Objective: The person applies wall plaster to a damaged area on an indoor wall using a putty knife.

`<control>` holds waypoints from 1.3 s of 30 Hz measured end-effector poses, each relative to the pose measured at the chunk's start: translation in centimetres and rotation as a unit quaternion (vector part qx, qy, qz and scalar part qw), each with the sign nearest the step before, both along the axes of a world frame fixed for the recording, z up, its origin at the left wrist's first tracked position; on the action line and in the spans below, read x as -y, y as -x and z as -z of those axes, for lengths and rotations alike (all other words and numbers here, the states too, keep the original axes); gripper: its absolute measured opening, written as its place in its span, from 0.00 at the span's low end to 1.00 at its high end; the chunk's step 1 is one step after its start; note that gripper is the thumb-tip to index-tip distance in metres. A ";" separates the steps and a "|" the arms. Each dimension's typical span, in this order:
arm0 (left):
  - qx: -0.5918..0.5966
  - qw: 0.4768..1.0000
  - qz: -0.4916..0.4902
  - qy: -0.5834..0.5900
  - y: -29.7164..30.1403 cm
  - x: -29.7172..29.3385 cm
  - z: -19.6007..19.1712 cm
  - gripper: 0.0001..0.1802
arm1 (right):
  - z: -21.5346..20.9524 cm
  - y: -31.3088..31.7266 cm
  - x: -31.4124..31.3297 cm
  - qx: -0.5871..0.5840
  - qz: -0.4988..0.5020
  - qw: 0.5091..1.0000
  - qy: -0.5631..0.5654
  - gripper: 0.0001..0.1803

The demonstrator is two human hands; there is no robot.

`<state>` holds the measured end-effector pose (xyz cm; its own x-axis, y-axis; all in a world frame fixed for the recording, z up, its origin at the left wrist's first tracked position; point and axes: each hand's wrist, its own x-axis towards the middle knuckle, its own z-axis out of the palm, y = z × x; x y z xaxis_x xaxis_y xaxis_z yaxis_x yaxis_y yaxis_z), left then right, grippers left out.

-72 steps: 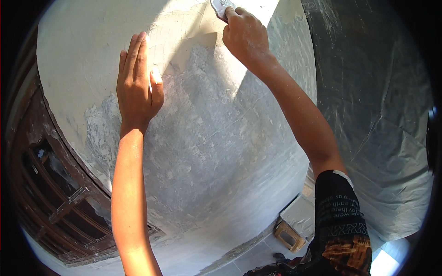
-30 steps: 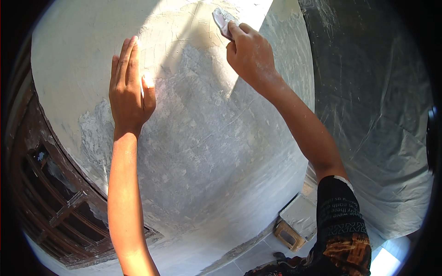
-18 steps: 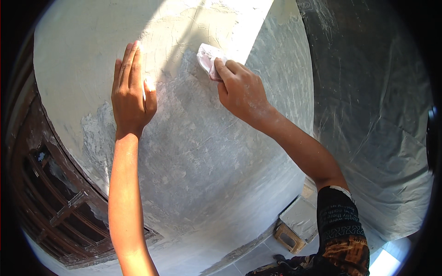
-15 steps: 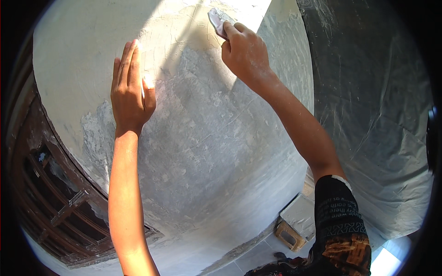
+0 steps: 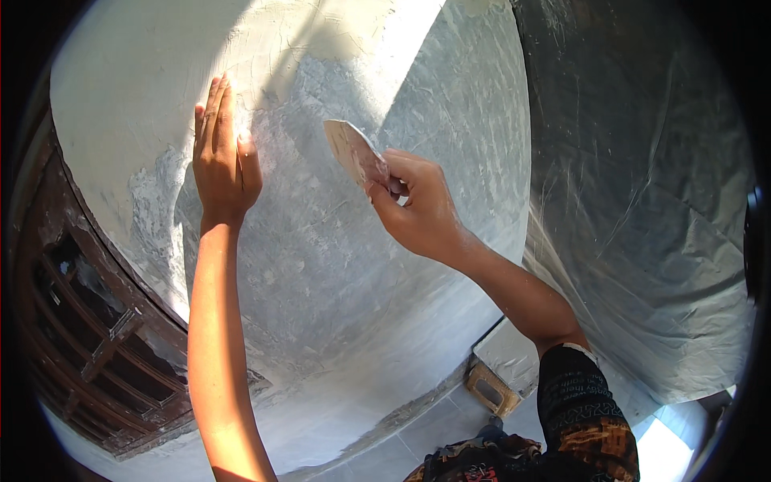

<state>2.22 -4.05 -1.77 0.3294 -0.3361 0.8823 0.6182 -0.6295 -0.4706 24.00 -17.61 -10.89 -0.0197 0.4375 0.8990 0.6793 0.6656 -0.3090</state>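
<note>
Before me rises a plastered wall (image 5: pixel 321 273), cream at the upper left and patchy grey over the middle. My left hand (image 5: pixel 224 157) lies flat against it with the fingers stretched upward, holding nothing. In my right hand (image 5: pixel 414 197) is a putty knife (image 5: pixel 353 151), pinched between thumb and fingers. Its wide pale blade is smeared with plaster and points up and left. The blade appears a little off the wall, though I cannot tell the exact gap. Part of the putty knife is hidden by my fingers.
A dark brown wooden window frame with bars (image 5: pixel 108 345) borders the wall at the lower left. Grey plastic sheeting (image 5: pixel 642 201) hangs along the right. Low down stand a flat grey board (image 5: pixel 510 353) and a tan block with an opening (image 5: pixel 491 391), on a tiled floor (image 5: pixel 434 426).
My right hand has come down from the sunlit upper wall with the putty knife, whose blade face now shows. The left hand stays on nearly the same spot.
</note>
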 end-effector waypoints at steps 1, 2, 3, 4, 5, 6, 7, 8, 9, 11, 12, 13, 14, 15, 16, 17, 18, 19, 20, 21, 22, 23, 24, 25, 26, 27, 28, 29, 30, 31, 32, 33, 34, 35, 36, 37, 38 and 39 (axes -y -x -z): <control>-0.005 1.000 0.012 0.015 -0.1 0.0 1.0 0.31 | 0.6 -1.0 0.2 -0.003 -0.003 1.000 0.009 0.08; -0.009 0.999 0.025 0.031 -0.3 0.1 2.1 0.31 | 1.1 -2.0 0.4 -0.127 -0.135 0.979 0.090 0.07; -0.014 0.999 0.019 0.049 -0.7 0.1 3.3 0.31 | 1.8 -3.2 0.7 -0.249 -0.259 0.918 0.166 0.06; -0.020 0.997 0.027 0.070 -1.4 0.3 4.4 0.31 | 2.5 -4.7 0.6 -0.259 -0.296 0.900 0.187 0.06; -0.025 0.995 0.035 0.091 -2.3 0.7 5.5 0.31 | 3.5 -6.0 0.9 -0.265 -0.294 0.898 0.193 0.06; -0.029 0.994 0.037 0.099 -3.4 0.9 6.7 0.31 | 4.4 -7.3 1.3 -0.294 -0.299 0.882 0.216 0.06; -0.022 0.993 0.044 0.109 -4.5 1.1 7.8 0.32 | 5.1 -8.4 1.7 -0.322 -0.304 0.865 0.237 0.06; -0.016 0.991 0.052 0.120 -5.7 1.2 9.0 0.33 | 5.9 -9.6 2.0 -0.328 -0.301 0.863 0.241 0.06; -0.020 0.990 0.054 0.127 -7.1 1.4 10.2 0.33 | 6.8 -10.8 2.5 -0.340 -0.300 0.855 0.251 0.07; -0.028 0.986 0.086 0.140 -10.1 2.0 12.8 0.32 | 8.4 -13.3 3.3 -0.360 -0.295 0.844 0.268 0.07; -0.032 0.984 0.088 0.151 -11.8 2.1 13.9 0.32 | 9.3 -14.7 3.6 -0.379 -0.295 0.834 0.272 0.07; -0.031 0.979 0.103 0.170 -13.4 2.4 15.0 0.31 | 10.1 -16.0 4.0 -0.399 -0.297 0.822 0.277 0.07; -0.030 0.974 0.119 0.190 -15.0 2.8 16.2 0.31 | 10.8 -17.3 4.6 -0.407 -0.293 0.817 0.284 0.07; -0.035 0.972 0.119 0.202 -16.6 3.1 17.4 0.31 | 11.5 -18.6 5.1 -0.417 -0.282 0.814 0.289 0.08; -0.037 0.966 0.135 0.219 -18.3 3.4 18.6 0.30 | 12.3 -19.9 5.6 -0.426 -0.271 0.812 0.293 0.09; -0.038 0.959 0.150 0.236 -19.9 3.7 19.8 0.30 | 13.2 -21.2 6.1 -0.434 -0.266 0.807 0.299 0.09; -0.040 0.955 0.148 0.255 -21.4 4.1 21.2 0.29 | 14.3 -22.4 6.5 -0.449 -0.262 0.797 0.308 0.10; -0.045 0.952 0.148 0.265 -22.8 4.4 22.5 0.29 | 15.2 -23.6 7.0 -0.463 -0.258 0.787 0.316 0.10; -0.048 0.945 0.154 0.285 -24.1 4.7 23.7 0.29 | 16.2 -24.8 7.4 -0.473 -0.254 0.781 0.321 0.10; -0.051 0.938 0.159 0.305 -25.4 5.0 24.9 0.29 | 17.2 -25.9 7.7 -0.482 -0.252 0.773 0.327 0.09; -0.059 0.934 0.159 0.315 -26.6 5.4 26.1 0.29 | 18.1 -26.9 8.0 -0.491 -0.250 0.765 0.333 0.08; -0.064 0.927 0.162 0.332 -27.7 5.8 27.3 0.29 | 19.1 -27.7 8.3 -0.501 -0.247 0.758 0.337 0.08; -0.071 0.920 0.164 0.349 -28.6 6.2 28.5 0.29 | 20.2 -28.3 8.6 -0.519 -0.235 0.750 0.336 0.08; -0.079 0.916 0.164 0.359 -29.6 6.6 29.6 0.29 | 21.3 -29.1 8.8 -0.537 -0.223 0.742 0.334 0.08; -0.091 0.905 0.165 0.380 -30.4 7.0 30.8 0.29 | 22.5 -29.7 9.1 -0.548 -0.220 0.734 0.336 0.08; -0.102 0.895 0.166 0.402 -31.2 7.3 32.1 0.29 | 23.8 -30.3 9.4 -0.565 -0.213 0.723 0.337 0.08; -0.117 0.886 0.165 0.418 -31.9 7.5 33.4 0.29 | 25.2 -30.7 9.6 -0.583 -0.204 0.711 0.337 0.08; -0.128 0.879 0.166 0.428 -32.7 7.8 34.5 0.29 | 26.7 -31.2 9.9 -0.595 -0.198 0.702 0.338 0.08; -0.139 0.868 0.167 0.447 -33.3 8.0 35.7 0.29 | 28.4 -31.7 10.0 -0.606 -0.185 0.694 0.342 0.09; -0.151 0.855 0.167 0.468 -33.8 8.4 37.1 0.29 | 30.1 -32.0 10.4 -0.618 -0.170 0.684 0.349 0.09; -0.162 0.847 0.168 0.479 -34.3 8.6 38.4 0.29 | 31.7 -32.3 10.7 -0.629 -0.163 0.674 0.351 0.09; -0.172 0.836 0.173 0.492 -34.7 8.8 39.7 0.29 | 33.3 -32.4 11.0 -0.639 -0.145 0.666 0.356 0.09; -0.182 0.824 0.178 0.507 -35.0 9.0 41.3 0.29 | 35.1 -32.5 11.3 -0.649 -0.126 0.658 0.362 0.10; -0.191 0.815 0.179 0.517 -35.3 9.1 42.9 0.29 | 37.0 -32.6 11.6 -0.658 -0.118 0.648 0.365 0.10; -0.201 0.805 0.181 0.528 -35.4 9.2 44.5 0.29 | 39.1 -32.7 11.9 -0.663 -0.106 0.641 0.371 0.10; -0.213 0.793 0.184 0.540 -35.5 9.5 46.3 0.29 | 41.2 -32.7 12.3 -0.668 -0.092 0.634 0.378 0.10; -0.221 0.783 0.186 0.551 -35.4 9.8 47.9 0.29 | 43.1 -32.6 12.7 -0.677 -0.083 0.623 0.381 0.10; -0.232 0.769 0.180 0.568 -35.4 10.1 49.5 0.29 | 45.0 -32.4 13.1 -0.677 -0.057 0.616 0.399 0.10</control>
